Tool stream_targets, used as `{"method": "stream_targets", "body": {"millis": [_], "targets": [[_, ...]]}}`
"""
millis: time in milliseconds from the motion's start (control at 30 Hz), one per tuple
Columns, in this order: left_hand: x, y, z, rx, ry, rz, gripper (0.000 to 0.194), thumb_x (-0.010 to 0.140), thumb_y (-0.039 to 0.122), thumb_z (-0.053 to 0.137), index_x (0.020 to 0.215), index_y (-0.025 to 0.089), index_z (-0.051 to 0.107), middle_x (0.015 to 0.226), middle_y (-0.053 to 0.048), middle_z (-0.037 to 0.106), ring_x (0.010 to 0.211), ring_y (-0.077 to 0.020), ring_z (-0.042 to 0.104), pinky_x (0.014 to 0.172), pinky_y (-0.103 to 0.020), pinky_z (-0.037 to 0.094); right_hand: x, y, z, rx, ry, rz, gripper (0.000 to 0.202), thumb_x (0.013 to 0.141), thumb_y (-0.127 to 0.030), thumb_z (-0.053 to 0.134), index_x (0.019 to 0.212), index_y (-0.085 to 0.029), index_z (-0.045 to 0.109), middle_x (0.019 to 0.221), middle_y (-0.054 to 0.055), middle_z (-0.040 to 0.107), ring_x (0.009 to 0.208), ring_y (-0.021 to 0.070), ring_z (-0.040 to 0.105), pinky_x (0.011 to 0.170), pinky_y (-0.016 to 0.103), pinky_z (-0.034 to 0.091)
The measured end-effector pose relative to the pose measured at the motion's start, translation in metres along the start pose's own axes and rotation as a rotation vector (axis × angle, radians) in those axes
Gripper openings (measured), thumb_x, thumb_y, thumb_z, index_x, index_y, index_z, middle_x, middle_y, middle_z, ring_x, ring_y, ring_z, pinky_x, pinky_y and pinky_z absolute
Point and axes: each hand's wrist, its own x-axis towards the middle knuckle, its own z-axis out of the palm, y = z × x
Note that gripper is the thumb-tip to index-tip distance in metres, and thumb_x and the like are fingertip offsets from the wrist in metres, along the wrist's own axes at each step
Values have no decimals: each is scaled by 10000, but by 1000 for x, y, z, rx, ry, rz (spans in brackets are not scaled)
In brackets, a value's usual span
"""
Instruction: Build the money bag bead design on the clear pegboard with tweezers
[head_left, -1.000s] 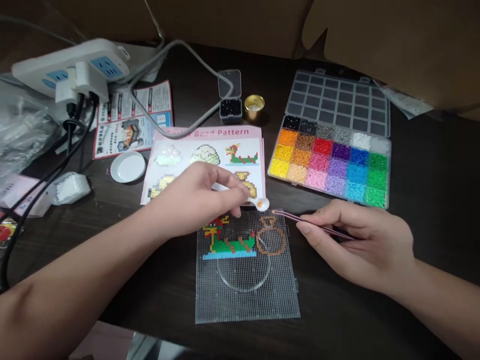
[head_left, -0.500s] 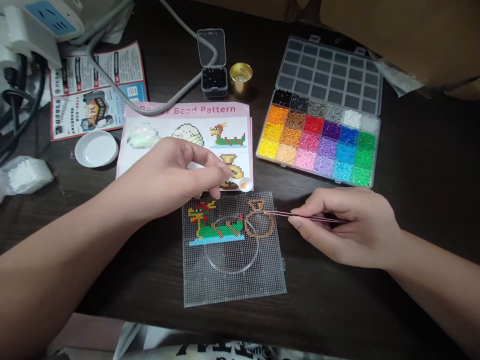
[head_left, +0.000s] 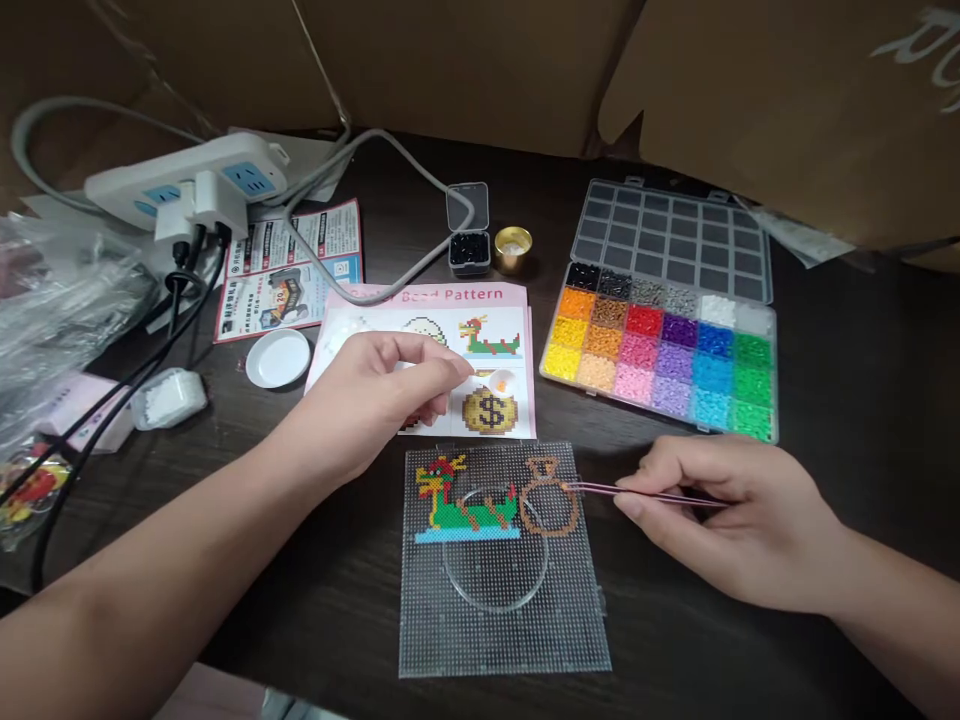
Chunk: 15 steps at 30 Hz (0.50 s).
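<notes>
My left hand [head_left: 397,395] pinches a small white spoon [head_left: 508,381] with a few orange beads in its bowl. It hovers over the bead pattern sheet [head_left: 427,292], covering part of it. In my right hand [head_left: 739,525] is a pair of pink tweezers [head_left: 645,493], its tips touching the upper right of a brown money-bag bead outline [head_left: 576,515]. That outline sits on the clear pegboard [head_left: 495,640], to the right of a finished-looking green dragon of beads [head_left: 469,510] on a light-blue strip.
An open compartment box [head_left: 664,345] of coloured beads lies at the right. Behind the sheet stand a small box of black beads [head_left: 470,250] and a gold cup [head_left: 514,250]. A white lid [head_left: 277,358], a bag of white beads [head_left: 171,398] and a power strip [head_left: 195,180] with cables occupy the left.
The camera has tilted up, so the whole scene sits lower and further right. My left hand and spoon have shifted off the printed money bag; the tweezer tips stay at the brown outline.
</notes>
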Motion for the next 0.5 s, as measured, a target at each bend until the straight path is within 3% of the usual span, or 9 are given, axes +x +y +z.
{"method": "stream_targets", "body": {"millis": [233, 500], "targets": [[1, 1, -1, 242, 170, 42, 219, 775, 413, 697, 778, 194, 697, 551, -4, 630, 472, -101, 514, 439, -226, 359, -1, 4, -3, -27, -75, -37, 150, 847, -125, 633, 746, -212, 563, 502, -64, 480, 393, 71, 391, 357, 212, 312], [-3, 5, 4, 331, 170, 157, 185, 806, 373, 684, 724, 210, 714, 550, 22, 623, 487, -73, 512, 472, -216, 382, 1, 4, -8, -2, -182, -65, 175, 819, -81, 644, 752, -219, 559, 504, -74, 447, 416, 75, 380, 390, 232, 296]]}}
